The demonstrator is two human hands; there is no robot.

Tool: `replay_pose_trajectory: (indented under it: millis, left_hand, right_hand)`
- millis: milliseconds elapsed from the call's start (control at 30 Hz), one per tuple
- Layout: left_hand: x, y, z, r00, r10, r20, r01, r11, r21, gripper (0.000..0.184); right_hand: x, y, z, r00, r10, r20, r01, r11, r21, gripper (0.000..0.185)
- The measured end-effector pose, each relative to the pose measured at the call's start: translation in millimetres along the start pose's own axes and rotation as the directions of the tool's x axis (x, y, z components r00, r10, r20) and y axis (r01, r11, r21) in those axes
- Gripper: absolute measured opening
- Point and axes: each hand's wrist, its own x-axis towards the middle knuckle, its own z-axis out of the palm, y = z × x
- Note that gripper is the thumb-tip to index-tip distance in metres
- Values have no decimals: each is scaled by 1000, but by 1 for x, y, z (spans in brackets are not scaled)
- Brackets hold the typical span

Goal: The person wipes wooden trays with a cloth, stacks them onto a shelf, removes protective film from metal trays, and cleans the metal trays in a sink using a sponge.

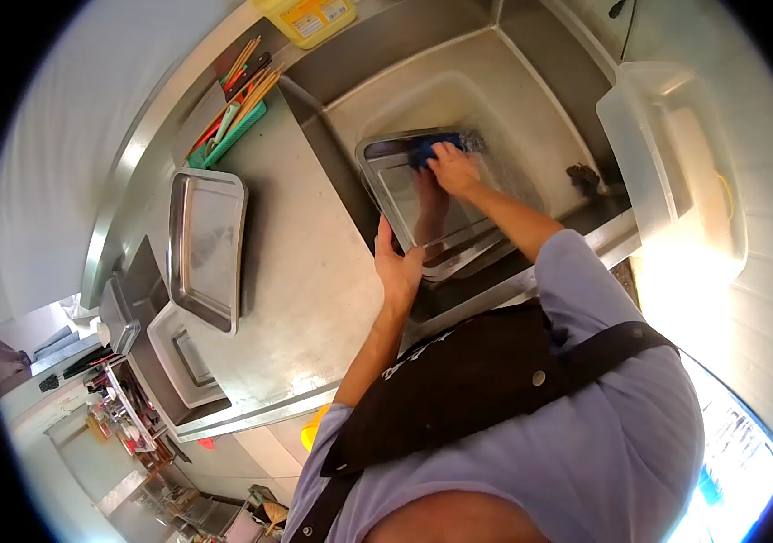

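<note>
A rectangular metal tray [397,192] is tilted inside the large steel sink, its shiny inner face towards me. My left hand [397,270] is closed on the tray's near left rim, with the thumb on the inner side. Pressed against the tray's far part, my right hand [453,169] has its fingers bent over a dark blue cloth or scrubber [423,151]; its exact kind is partly covered by the fingers. Wet, foamy marks show near the tray's right side.
The sink [459,68] holds a dark clump [583,178] at right. On the steel counter [305,271] lies another metal tray [208,249], near a green basket [240,134] of chopsticks and utensils. A yellow jug [312,20] stands behind; a clear plastic bin [626,136] is at right.
</note>
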Motion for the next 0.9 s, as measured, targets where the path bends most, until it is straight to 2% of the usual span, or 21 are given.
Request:
replay_pose_trajectory:
  millis: [100, 200, 233, 267, 333, 367, 400, 433, 467, 533, 600, 633, 733, 833, 900]
  left_hand:
    - [-1, -4, 5, 999, 26, 27, -26, 1000, 11, 81]
    - [0, -17, 11, 997, 73, 24, -72, 997, -38, 82]
    - [0, -12, 13, 998, 47, 38, -44, 997, -59, 83]
    - [1, -6, 10, 998, 49, 28, -49, 999, 3, 83]
    - [-3, 3, 12, 999, 45, 18, -47, 992, 114, 83]
    - [0, -8, 11, 992, 125, 19, -126, 975, 182, 83]
    - [0, -9, 11, 995, 92, 25, -95, 985, 143, 83]
    - [0, -8, 11, 998, 59, 32, -62, 992, 107, 83]
    - [0, -7, 11, 999, 29, 39, -32, 996, 77, 83]
    - [0, -8, 11, 999, 15, 40, -16, 999, 28, 82]
    - [-2, 1, 12, 999, -34, 33, 34, 999, 0, 82]
    - [-3, 0, 11, 1000, -5, 27, 5, 1000, -19, 81]
    - [-2, -4, 14, 1000, 4, -4, -4, 1000, 5, 81]
    - [-3, -3, 17, 999, 38, -32, -35, 995, 89, 80]
    - [-6, 5, 18, 995, 87, -39, -79, 979, 188, 80]
  right_hand:
    - [7, 34, -17, 979, 113, 171, -97, 990, -101, 44]
    - [30, 91, 33, 931, 355, 88, -364, 924, 119, 43]
    - [32, 85, 31, 913, 397, 95, -408, 884, 227, 42]
    - [32, 80, 28, 892, 440, 106, -449, 831, 328, 41]
    - [27, 73, 16, 926, 360, 109, -366, 793, 487, 37]
    - [21, 52, -2, 968, 235, 89, -244, 802, 546, 35]
    - [13, 28, -18, 993, 106, 61, -121, 791, 600, 33]
    - [4, 1, -27, 992, 8, -127, 64, 833, 550, 30]
    - [-2, -27, -32, 946, -102, -307, 243, 850, 468, 28]
    - [-9, -69, -43, 842, -303, -447, 477, 805, 353, 31]
    - [-3, -83, -45, 790, -453, -413, 546, 826, 139, 36]
    - [0, -85, -43, 764, -523, -378, 575, 818, 29, 38]
    - [26, -58, -46, 816, -558, -151, 552, 830, -83, 46]
    - [41, -12, -39, 946, -312, -83, 308, 949, -65, 46]
    - [52, 29, -32, 997, -74, -27, 72, 995, -73, 41]
